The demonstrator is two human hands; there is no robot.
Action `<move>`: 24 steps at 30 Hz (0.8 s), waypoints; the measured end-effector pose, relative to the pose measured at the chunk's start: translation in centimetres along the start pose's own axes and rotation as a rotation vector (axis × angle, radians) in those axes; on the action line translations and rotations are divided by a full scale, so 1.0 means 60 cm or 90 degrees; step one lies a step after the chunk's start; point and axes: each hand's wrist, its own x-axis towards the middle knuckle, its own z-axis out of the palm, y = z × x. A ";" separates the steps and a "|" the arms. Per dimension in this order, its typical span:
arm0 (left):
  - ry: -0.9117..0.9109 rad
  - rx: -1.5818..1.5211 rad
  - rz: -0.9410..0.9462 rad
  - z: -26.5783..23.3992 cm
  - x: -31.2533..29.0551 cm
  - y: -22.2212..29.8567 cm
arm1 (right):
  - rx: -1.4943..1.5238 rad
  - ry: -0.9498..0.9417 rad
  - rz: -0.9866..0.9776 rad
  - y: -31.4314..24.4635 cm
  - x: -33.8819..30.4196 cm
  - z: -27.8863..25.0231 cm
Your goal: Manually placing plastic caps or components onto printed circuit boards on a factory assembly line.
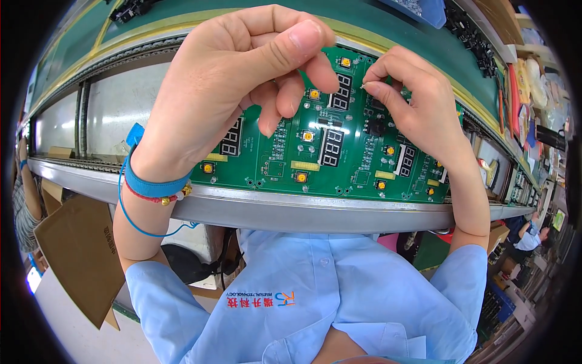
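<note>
A green circuit board panel (pixel 273 176) lies across the metal rails in front of me. It carries black digit displays (pixel 333 147), yellow-topped push buttons (pixel 308 136) and small soldered-looking parts. My left hand (pixel 242 73) hovers over the panel's left part, thumb against the curled index finger and the other fingers loosely bent; whatever it may hold is hidden. Over the upper right part of the panel, my right hand (pixel 412 97) pinches a tiny pale component (pixel 364 86) between thumb and forefinger. Its exact kind is too small to tell. A blue wrist strap (pixel 156 185) with a cord circles my left wrist.
A silver rail (pixel 291 209) runs along the near edge, with a chain track on the left. Beyond lies a green work surface (pixel 376 27) with a blue bin (pixel 421 11) and black parts (pixel 473 45). Cardboard (pixel 82 255) stands lower left. Other people are at both sides.
</note>
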 end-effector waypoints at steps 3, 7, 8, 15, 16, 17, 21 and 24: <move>0.017 0.025 -0.008 0.003 -0.006 0.002 | -0.021 -0.018 -0.009 -0.003 0.002 0.003; -0.017 0.031 -0.005 0.006 -0.004 0.005 | -0.040 -0.012 -0.021 0.002 0.002 0.010; -0.040 0.035 -0.016 0.007 -0.005 0.006 | -0.041 -0.013 -0.024 0.001 0.003 0.010; -0.037 -0.003 -0.013 0.004 -0.007 0.000 | -0.048 -0.005 -0.045 0.001 0.003 0.010; -0.034 0.017 -0.036 0.003 -0.006 0.000 | -0.048 -0.005 -0.044 0.002 0.002 0.010; -0.031 0.037 -0.059 0.003 -0.005 0.001 | -0.052 -0.005 -0.049 0.002 0.001 0.010; -0.050 0.044 -0.052 0.010 -0.001 0.006 | -0.071 0.000 -0.062 0.004 -0.002 0.010; -0.047 0.041 -0.038 0.014 -0.001 0.004 | -0.147 0.029 -0.145 -0.001 -0.002 0.008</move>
